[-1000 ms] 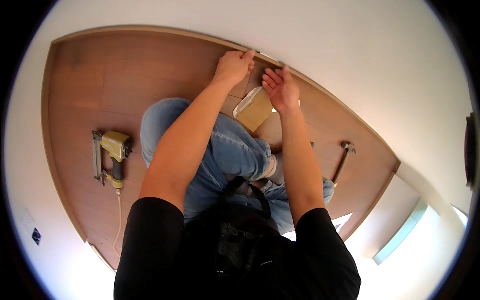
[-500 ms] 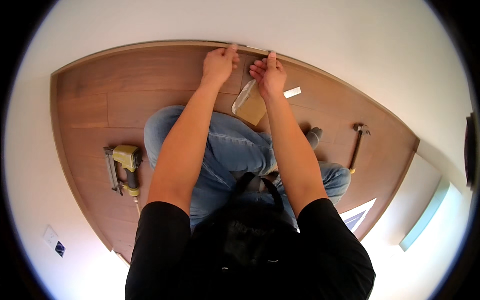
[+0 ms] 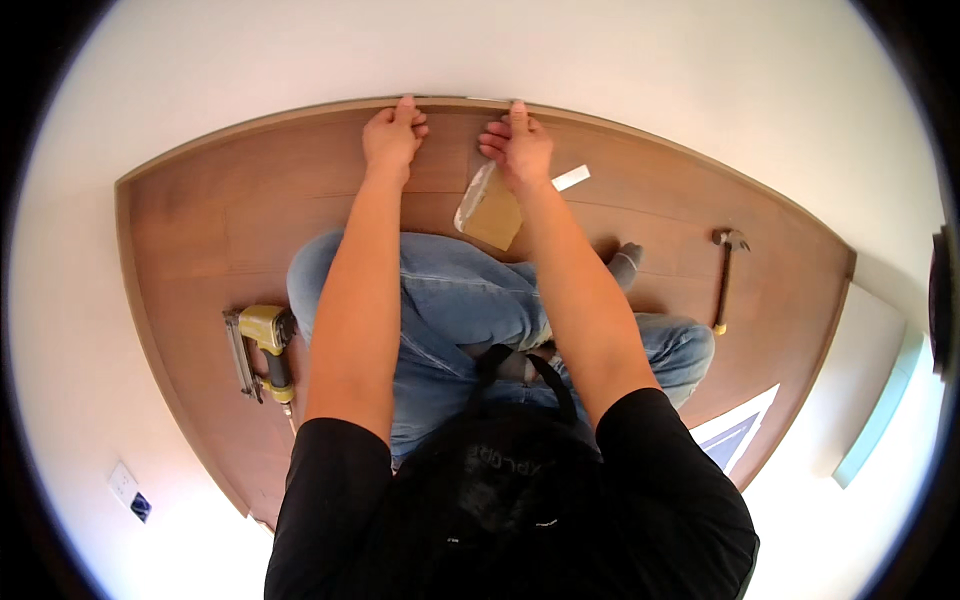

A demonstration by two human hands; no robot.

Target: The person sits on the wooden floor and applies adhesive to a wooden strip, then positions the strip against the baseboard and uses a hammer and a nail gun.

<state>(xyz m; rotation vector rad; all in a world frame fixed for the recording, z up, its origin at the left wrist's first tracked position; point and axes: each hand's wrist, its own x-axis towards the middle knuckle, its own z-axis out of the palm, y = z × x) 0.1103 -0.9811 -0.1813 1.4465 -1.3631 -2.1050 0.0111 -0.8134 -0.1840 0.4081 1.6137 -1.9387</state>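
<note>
The white wall [image 3: 480,50] fills the far side, and the brown wooden floor [image 3: 200,220] runs up to it, where a thin wooden skirting strip [image 3: 300,112] follows the joint. The person kneels on the floor in blue jeans, both arms stretched forward to this strip. The left hand [image 3: 393,135] has its fingers curled together and pressed on the strip's top edge; the right hand [image 3: 516,145] does the same just beside it, one finger pointing up against the wall. I cannot tell if the fingers really pinch something or only push. In my judgement the strip may spring away from the wall if one hand loosens, because only these two points hold it. The yellow nail gun [image 3: 262,345] lies well apart, behind the left arm, so reaching it means leaving the strip. The hammer [image 3: 727,275] lies far to the right. A tan sanding block [image 3: 488,208] and a small white piece [image 3: 571,179] lie near the right wrist and could be knocked.
</note>
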